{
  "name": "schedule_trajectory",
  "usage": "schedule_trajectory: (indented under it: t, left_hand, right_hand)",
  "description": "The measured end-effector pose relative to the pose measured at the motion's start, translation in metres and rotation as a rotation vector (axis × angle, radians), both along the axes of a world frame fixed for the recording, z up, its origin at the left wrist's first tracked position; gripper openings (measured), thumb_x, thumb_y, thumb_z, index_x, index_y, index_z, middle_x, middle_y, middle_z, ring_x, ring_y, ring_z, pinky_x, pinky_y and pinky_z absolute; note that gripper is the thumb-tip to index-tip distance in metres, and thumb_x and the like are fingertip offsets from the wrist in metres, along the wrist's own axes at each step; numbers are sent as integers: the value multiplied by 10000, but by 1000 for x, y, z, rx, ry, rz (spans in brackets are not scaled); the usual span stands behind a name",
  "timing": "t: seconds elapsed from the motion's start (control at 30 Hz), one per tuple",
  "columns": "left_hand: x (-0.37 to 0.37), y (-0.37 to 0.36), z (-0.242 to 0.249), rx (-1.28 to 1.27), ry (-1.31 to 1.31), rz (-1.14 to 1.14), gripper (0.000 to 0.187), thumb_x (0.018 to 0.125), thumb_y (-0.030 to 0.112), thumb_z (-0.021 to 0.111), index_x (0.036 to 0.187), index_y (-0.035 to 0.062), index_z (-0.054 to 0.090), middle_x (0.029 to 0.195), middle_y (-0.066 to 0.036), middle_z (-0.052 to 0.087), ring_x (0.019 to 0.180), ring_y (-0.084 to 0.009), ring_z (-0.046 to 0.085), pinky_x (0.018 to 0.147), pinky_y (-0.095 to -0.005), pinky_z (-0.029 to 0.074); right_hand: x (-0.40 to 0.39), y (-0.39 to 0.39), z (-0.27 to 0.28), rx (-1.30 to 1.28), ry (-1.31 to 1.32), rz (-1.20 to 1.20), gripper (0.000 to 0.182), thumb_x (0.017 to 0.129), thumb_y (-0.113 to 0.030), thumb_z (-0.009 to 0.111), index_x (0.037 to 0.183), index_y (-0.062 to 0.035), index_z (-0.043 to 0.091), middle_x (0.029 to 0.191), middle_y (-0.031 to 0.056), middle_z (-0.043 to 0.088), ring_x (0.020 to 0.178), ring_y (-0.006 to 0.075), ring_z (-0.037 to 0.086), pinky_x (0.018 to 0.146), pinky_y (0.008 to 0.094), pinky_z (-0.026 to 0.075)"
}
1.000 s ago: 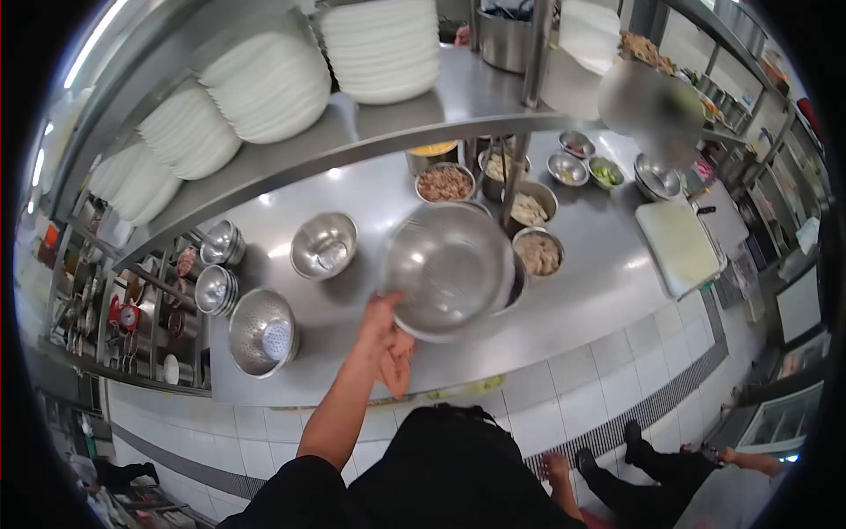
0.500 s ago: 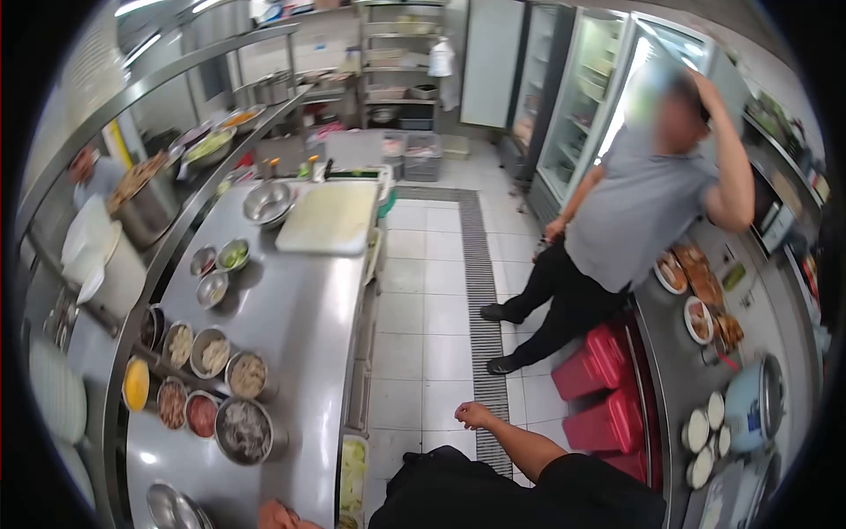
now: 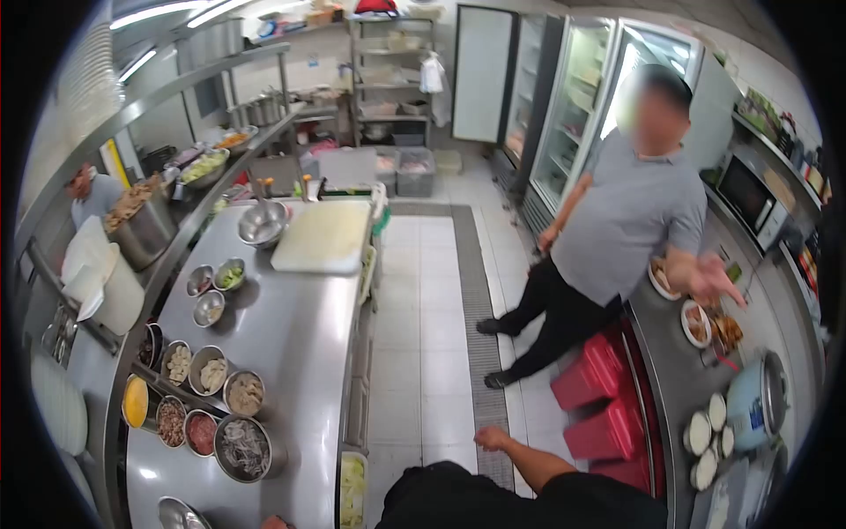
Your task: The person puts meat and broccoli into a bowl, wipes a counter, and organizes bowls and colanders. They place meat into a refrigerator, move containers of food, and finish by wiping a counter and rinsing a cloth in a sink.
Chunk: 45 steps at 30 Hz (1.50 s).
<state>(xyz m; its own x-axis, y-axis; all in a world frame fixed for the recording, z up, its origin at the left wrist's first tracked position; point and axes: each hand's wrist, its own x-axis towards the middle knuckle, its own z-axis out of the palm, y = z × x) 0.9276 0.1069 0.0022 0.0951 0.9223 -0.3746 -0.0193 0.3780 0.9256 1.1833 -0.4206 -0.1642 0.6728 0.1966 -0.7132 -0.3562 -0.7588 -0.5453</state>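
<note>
My right hand (image 3: 492, 438) hangs over the floor between the counters, its fingers loosely curled and nothing visible in it. Only a small part of my left hand (image 3: 276, 523) shows at the bottom edge, by the steel table (image 3: 300, 379); its fingers are hidden. Nearest to it on the table are a steel pot of greyish strips (image 3: 244, 448) and a shiny steel bowl (image 3: 179, 513), cut off by the frame. Behind the pot stand several steel containers of chopped food, among them one with reddish minced food (image 3: 201, 432) and one with pale pieces (image 3: 212, 375).
A person in a grey shirt (image 3: 634, 212) stands in the aisle at right, one arm stretched over the right counter (image 3: 656, 353). Red lidded bins (image 3: 604, 436) sit beneath it. A white cutting board (image 3: 323, 235) lies at the table's far end. Glass-door fridges (image 3: 577, 106) stand behind.
The person in grey has lowered a raised hand from the head to over the right counter. My right hand has moved slightly right and down in view. Less of my left hand shows.
</note>
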Motion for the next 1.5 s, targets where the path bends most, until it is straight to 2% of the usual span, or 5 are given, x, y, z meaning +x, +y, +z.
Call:
schedule_trajectory:
  t: [0.43,0.8,1.03,1.23,1.5]
  left_hand:
    - [-191,62,-88,282,-592,375,122,873,155,560,760,129,520,647,-13,505,590,-121,497,518,-269,427]
    - [-122,-143,63,224,-82,429,511,821,-27,472,1322,-21,370,1124,-170,560,842,-199,618,591,-291,525]
    - [-298,-140,44,287,714,580,940,721,118,708,1467,179,140,1273,-198,444,1033,-302,533,857,-363,465]
    - [-394,-70,-22,440,944,396,331,658,145,743,936,92,571,873,-137,598,854,-344,570,734,-419,463]
    - [-304,3,-11,539,910,79,380,651,296,775,923,113,582,884,-150,598,857,-353,577,739,-437,460]
  right_hand:
    - [-1,246,164,693,1,506,173,900,-161,541,944,-31,647,827,18,658,638,80,557,597,228,469]
    - [-181,415,201,902,498,704,479,875,-128,518,1320,-23,379,1128,105,557,877,183,584,697,322,522]
    - [-223,407,184,844,384,487,426,758,-36,502,1181,-28,448,990,97,573,819,201,606,636,327,534]
    - [-229,344,183,869,262,241,405,749,-21,513,1151,-14,472,988,97,578,803,203,603,618,332,535]
    - [-201,234,184,840,148,58,470,732,8,486,1200,39,457,995,113,578,866,212,582,750,313,484]
